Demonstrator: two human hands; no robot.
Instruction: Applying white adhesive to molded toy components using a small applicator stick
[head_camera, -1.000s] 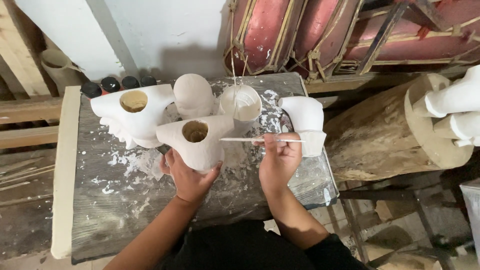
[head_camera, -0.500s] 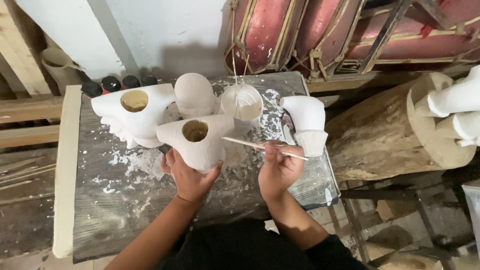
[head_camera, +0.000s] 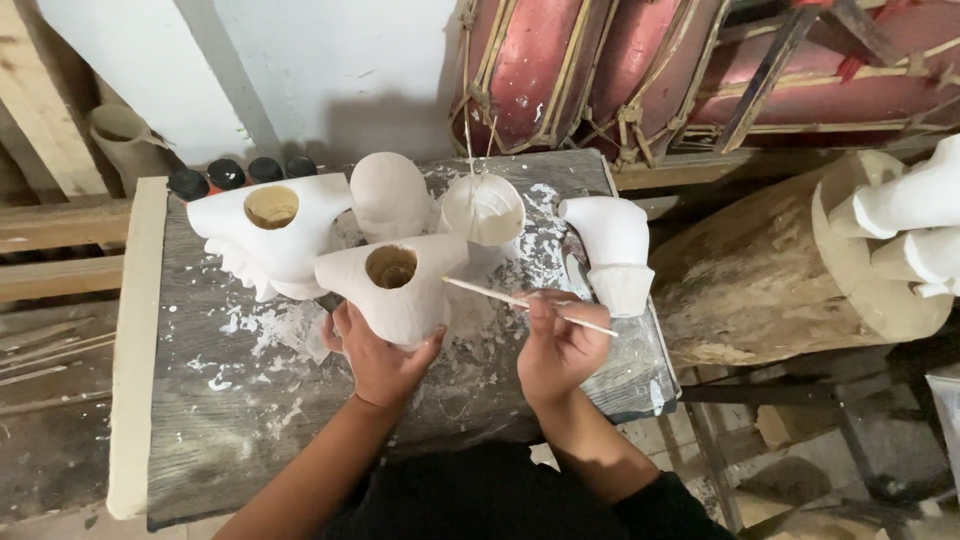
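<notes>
Your left hand (head_camera: 375, 355) cups the underside of a white plaster cast (head_camera: 395, 285) with a round hole on top, its grip clenched around the cast's lower bulge, thumb on the right side and fingers on the left. The cast sits near the middle of the bench (head_camera: 250, 430), just in front of the other white pieces. Your right hand (head_camera: 558, 350) has its grip pinched on a thin wooden stick (head_camera: 525, 304), which lies slanted with its far tip touching the right shoulder of the cast and its near end jutting out past your knuckles.

Behind the held cast stands a larger white cast (head_camera: 270, 235), also with a hole on top, then a rounded white piece (head_camera: 388, 195) and a small white bowl (head_camera: 484, 210). To the right stands an elbow-shaped white cast (head_camera: 612, 250), just beside your right hand. White plaster crumbs are scattered over the bench. Dark bottle caps (head_camera: 240, 175) line the bench's far left edge. A wooden log (head_camera: 790, 270) lies to the right of the bench.
</notes>
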